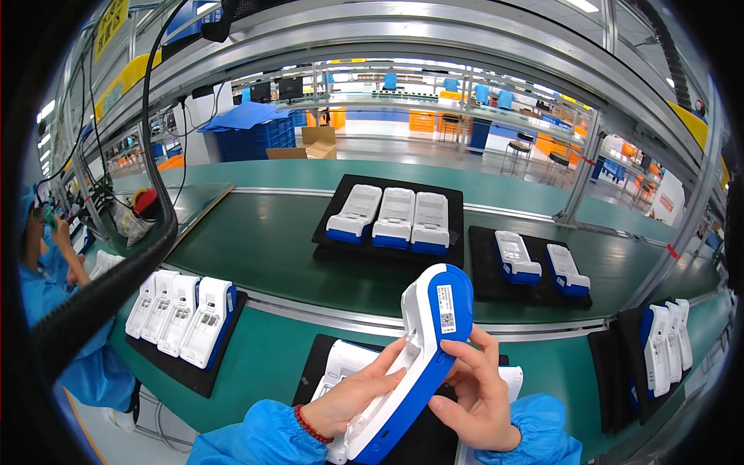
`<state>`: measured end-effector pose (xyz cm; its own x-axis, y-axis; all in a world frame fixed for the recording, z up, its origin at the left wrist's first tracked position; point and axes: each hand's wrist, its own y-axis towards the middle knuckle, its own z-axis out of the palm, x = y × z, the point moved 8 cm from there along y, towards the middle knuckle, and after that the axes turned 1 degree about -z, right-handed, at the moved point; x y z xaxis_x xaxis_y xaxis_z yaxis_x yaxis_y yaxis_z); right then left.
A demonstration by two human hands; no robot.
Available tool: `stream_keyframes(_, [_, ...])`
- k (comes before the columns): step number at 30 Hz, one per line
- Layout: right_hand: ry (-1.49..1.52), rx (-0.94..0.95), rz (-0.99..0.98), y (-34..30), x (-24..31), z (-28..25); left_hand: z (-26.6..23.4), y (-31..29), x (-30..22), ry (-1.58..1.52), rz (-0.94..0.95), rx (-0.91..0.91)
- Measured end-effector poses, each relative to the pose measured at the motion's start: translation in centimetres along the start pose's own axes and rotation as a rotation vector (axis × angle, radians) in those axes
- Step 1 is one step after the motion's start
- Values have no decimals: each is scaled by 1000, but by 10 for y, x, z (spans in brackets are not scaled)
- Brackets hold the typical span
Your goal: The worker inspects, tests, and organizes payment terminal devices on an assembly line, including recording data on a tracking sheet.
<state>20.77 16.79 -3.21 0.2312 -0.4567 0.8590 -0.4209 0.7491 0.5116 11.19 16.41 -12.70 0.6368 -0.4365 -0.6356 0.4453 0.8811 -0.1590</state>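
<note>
A white and blue payment terminal housing (418,364) is held up tilted in front of me, its blue side with a white label turned to the right. My left hand (353,395) is closed round its lower white part, thumb across the open front. My right hand (477,387) grips the blue side with bent fingers, the index fingertip just below the label. Below both hands lies a black foam pad (310,372). On it, partly hidden by my hands, rests another white terminal housing (345,358).
More housings sit on black pads: a row (182,318) at left, three (397,217) on the dark green conveyor (256,232), two (515,256) farther right, several (663,349) at far right. A thick black cable (116,287) hangs at left. A co-worker's blue sleeve (97,372) shows there.
</note>
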Motion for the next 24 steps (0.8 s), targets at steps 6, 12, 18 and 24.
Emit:
stream_keyframes(6, [24,39,11,-1,3,3,9,-3,-5,40,-3,-17])
stream_keyframes(12, [100,30,54,0,1,9,12,-6,-13,211,43,-78])
stream_keyframes(18, [90,2,51,-1,-4,4,17,-12,-21,297,97,-142])
stream_keyframes(24, [-43,-85,-41,2,-2,-7,15,-11,-16,253,57,-137])
